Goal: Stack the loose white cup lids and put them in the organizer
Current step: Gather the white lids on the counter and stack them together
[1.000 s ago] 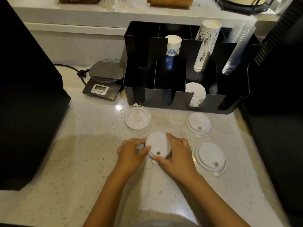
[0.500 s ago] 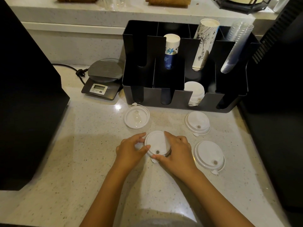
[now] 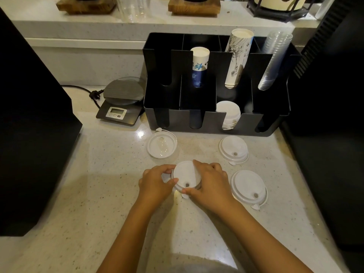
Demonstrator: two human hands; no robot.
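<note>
Both hands on the lid stack [image 3: 186, 177], which sits on the counter [image 3: 98, 194] in front of the organizer [image 3: 214, 119], roughly centred on its front wall but well clear of it. Left hand [image 3: 155, 184] pinches stack's left rim w/ thumb + fingers; right hand [image 3: 211, 183] wraps right rim, thumb at the near edge by the sip hole. Stack top is dome-up, tab pointing away from organizer.

Other loose lids, all relative to organizer:
- upside-down lid [image 3: 161, 143] just in front of its left front corner, tab nearly touching the base
- dome-up lid [image 3: 233, 149] just in front of its right-centre slot
- another dome-up lid [image 3: 248, 187] further out in front, right side, just beside right hand, not touching afaict

Inside organizer: stored lids [image 3: 229, 113] on edge in front row, 3rd slot from left. Back row: blue paper cups [image 3: 199, 67], printed paper cups [image 3: 237, 60], clear cups [image 3: 273, 62] at right end. Scale [image 3: 122, 101] just left of organizer.
</note>
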